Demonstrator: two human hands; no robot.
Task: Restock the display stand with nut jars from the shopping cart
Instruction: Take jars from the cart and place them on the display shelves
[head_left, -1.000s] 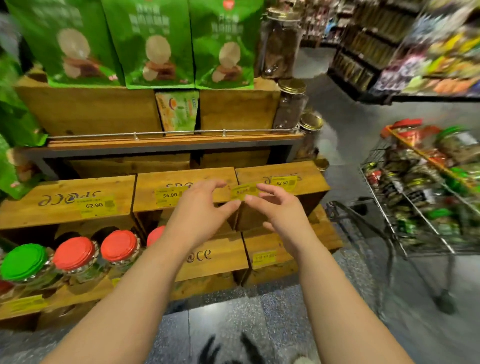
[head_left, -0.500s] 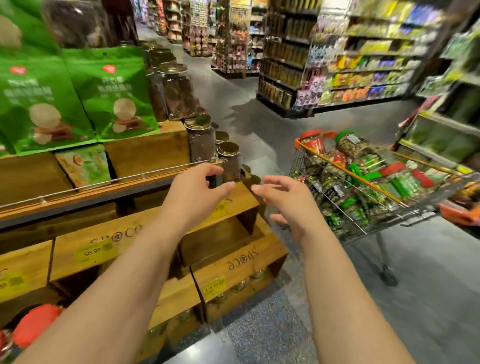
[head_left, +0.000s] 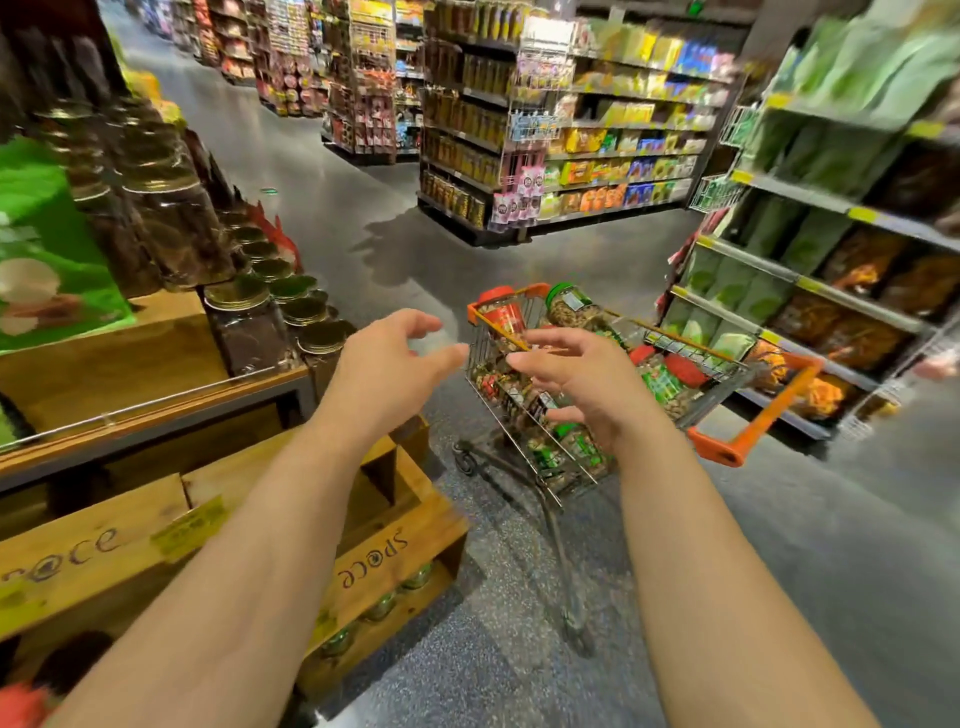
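Head view: left hand (head_left: 387, 364) was raised at centre, fingers loosely spread, holding nothing. Right hand (head_left: 582, 379) was just beside it at 3 o'clock, fingers wide and slightly curled, empty, seen in front of the shopping cart (head_left: 524, 452). The cart stood on the floor, orange handle (head_left: 753, 421) at 4 o'clock. Nut jars (head_left: 571, 306) with red and green lids lay piled inside it. Wooden display stand (head_left: 384, 540) sat at 8 o'clock, gold-lidded jars (head_left: 244, 327) on its upper shelf.

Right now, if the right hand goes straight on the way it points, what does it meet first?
Probably the shopping cart: the right hand reaches toward its near wire side and the jars inside, likely the red-lidded jar; depth is unclear.
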